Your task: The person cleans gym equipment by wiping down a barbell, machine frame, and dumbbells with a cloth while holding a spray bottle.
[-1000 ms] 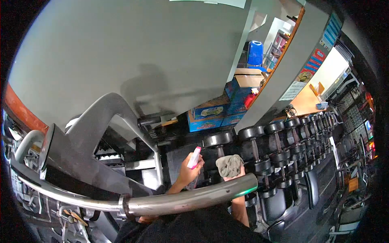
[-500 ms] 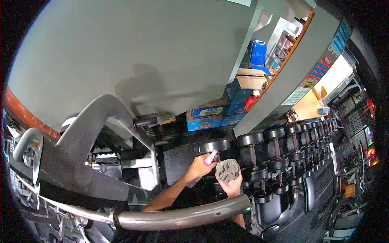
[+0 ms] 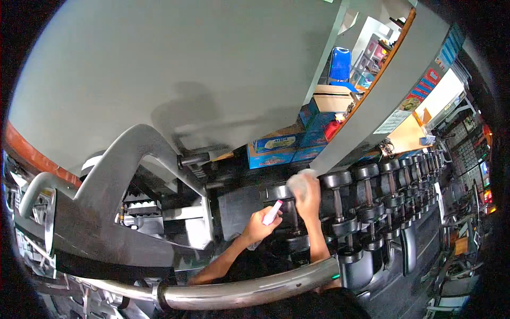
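My left hand (image 3: 259, 227) is wrapped around a spray bottle. The bottle's white and pink top (image 3: 272, 212) points up and to the right, and part of its clear body shows below the fist. My right hand (image 3: 309, 198) is closed on a crumpled grey cloth (image 3: 298, 185), slightly blurred by motion. That cloth is at the far end of the nearest black dumbbell (image 3: 278, 192); whether it touches the dumbbell I cannot tell. The dumbbell's handle and near end lie between my two forearms.
A row of dumbbells (image 3: 366, 183) runs off to the right on a rack. A thick metal bar (image 3: 234, 293) crosses in front of me. Grey machine framing (image 3: 114, 175) stands at left. Blue boxes (image 3: 273, 151) sit by the grey wall (image 3: 175, 58).
My right hand has moved up and away from me with the cloth, towards the dumbbell's far end. My left hand has shifted slightly and still holds the bottle.
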